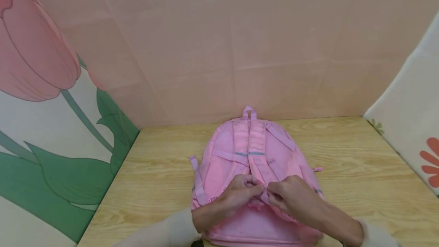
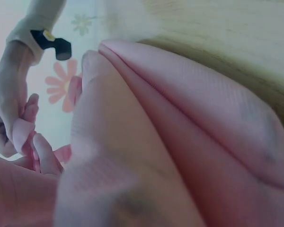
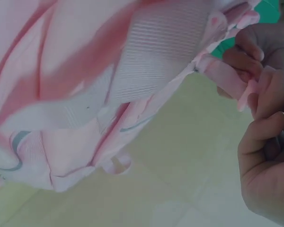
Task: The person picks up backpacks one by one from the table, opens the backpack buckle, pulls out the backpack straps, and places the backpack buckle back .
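A pink backpack (image 1: 221, 178) rests on the table with its shoulder straps (image 1: 256, 136) facing up and its top loop toward the wall. Over the lower middle of its back, my left hand (image 1: 236, 195) and right hand (image 1: 296, 197) meet fingertip to fingertip. Between them they pinch a narrow pink webbing strap (image 3: 225, 78), which runs out from the bag in the right wrist view. Fingers of both hands curl round this strap, covering part of it. In the left wrist view, my right hand (image 2: 9, 104) holds the strap beyond the bag's folded fabric (image 2: 118, 142).
The wood-grain table (image 1: 164, 155) extends on both sides of the bag. A pinkish wall (image 1: 223, 48) stands behind it, with a tulip-printed panel (image 1: 37, 48) at left and a flower-printed panel (image 1: 415, 125) at right. A side strap (image 1: 195, 167) sticks out at the bag's left.
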### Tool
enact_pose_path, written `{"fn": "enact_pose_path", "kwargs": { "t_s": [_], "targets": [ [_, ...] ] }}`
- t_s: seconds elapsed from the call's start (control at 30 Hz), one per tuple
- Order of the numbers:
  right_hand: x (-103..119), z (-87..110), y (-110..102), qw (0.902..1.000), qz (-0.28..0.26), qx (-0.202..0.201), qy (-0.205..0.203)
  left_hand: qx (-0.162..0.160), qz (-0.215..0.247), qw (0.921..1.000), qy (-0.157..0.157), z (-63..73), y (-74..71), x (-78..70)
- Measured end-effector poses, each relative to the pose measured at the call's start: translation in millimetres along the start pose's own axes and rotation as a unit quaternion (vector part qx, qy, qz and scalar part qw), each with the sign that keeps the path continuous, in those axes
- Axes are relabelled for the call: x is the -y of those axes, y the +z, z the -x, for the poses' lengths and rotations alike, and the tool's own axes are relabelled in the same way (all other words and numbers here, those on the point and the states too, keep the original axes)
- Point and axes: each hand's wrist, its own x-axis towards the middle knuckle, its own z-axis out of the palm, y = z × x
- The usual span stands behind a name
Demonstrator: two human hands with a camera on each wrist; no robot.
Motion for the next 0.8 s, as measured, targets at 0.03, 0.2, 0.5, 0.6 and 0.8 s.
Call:
{"fn": "enact_pose_path", "kwargs": {
  "t_s": [0.03, 0.2, 0.5, 0.6, 0.8],
  "targets": [
    [0.0, -0.2, 0.4, 0.9999, 0.009, -0.003, -0.005, -0.001, 0.002, 1.0, 0.0, 0.0, -0.4, 0.2],
    [1.2, -2.2, -3.1, 0.9982, 0.057, -0.004, 0.015, -0.009, 0.011, 0.9999, 0.004, -0.1, -1.8, 0.4],
    [-1.7, 1.4, -28.0, 0.9638, 0.073, 0.149, 0.209, -0.007, 0.015, 0.9998, 0.015, 0.8, -5.7, -4.3],
    [-3.7, 5.5, -29.1, 0.937, 0.036, 0.241, 0.25, -0.001, 0.004, 0.9998, 0.017, 1.2, -5.3, -4.9],
    [-9.5, 6.5, -20.5, 0.9475, -0.004, 0.222, 0.23, 0.012, 0.001, 0.9996, 0.024, 2.7, -5.2, -5.9]
  ]
}}
